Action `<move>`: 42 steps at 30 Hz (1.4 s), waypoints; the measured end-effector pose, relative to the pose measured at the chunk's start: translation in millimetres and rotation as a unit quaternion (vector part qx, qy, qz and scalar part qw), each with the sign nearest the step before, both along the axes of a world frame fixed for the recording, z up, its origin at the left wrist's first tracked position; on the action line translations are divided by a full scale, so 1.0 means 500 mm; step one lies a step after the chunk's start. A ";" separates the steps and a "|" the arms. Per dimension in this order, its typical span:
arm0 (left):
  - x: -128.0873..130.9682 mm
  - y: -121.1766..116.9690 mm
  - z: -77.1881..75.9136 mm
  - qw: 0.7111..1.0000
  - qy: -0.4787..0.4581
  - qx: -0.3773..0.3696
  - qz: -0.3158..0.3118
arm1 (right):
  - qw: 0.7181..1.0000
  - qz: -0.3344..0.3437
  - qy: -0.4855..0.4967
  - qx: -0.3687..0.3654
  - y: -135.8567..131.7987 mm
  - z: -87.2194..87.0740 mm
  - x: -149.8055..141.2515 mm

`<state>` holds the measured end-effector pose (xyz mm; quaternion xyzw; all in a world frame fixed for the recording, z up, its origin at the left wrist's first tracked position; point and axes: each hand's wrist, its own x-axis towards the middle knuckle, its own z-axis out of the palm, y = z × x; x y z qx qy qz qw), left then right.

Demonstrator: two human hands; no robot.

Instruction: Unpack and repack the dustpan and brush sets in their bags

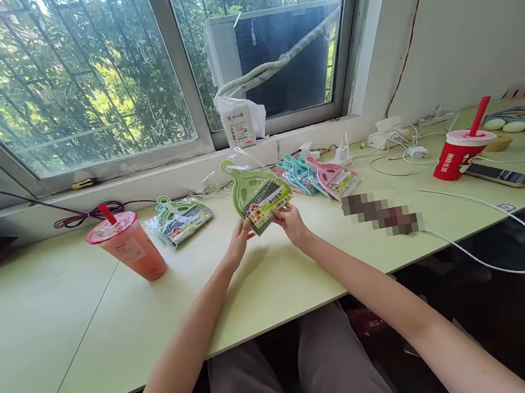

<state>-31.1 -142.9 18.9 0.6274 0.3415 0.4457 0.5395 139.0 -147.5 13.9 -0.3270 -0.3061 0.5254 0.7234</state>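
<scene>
Both my hands hold up a green mini dustpan and brush set (257, 190) in a clear plastic bag, just above the table. My left hand (238, 240) grips its lower left edge, and my right hand (290, 220) pinches the lower right corner. The set's handle points up and to the left, and a printed label crosses the dark bristles. On the table to the left lies a similar green bagged set (183, 220). Behind and to the right are several blue sets (300, 173) and a pink set (333, 176).
A tall pink drink cup (132, 250) with a red straw stands at left. To the right are a blurred-out item (381, 215), a red cup (458, 155), a phone (500, 173) and a white cable (502, 271). A small white box (238, 126) sits on the windowsill.
</scene>
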 end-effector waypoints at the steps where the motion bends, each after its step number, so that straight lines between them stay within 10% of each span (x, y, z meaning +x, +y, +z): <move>1: -0.001 0.000 0.001 1.000 0.002 0.008 0.005 | 1.000 -0.002 0.007 -0.003 0.000 0.001 0.001; 16: -0.015 0.014 0.010 0.994 0.006 0.110 0.006 | 0.999 -0.003 0.028 -0.032 0.005 -0.001 0.007; 33: 0.010 0.004 -0.017 0.994 -0.063 0.024 0.082 | 0.998 0.058 0.021 -0.018 0.009 -0.012 0.002; 42: -0.016 0.011 -0.016 0.987 0.085 0.082 0.105 | 0.988 0.098 -0.023 -0.119 0.023 0.003 0.038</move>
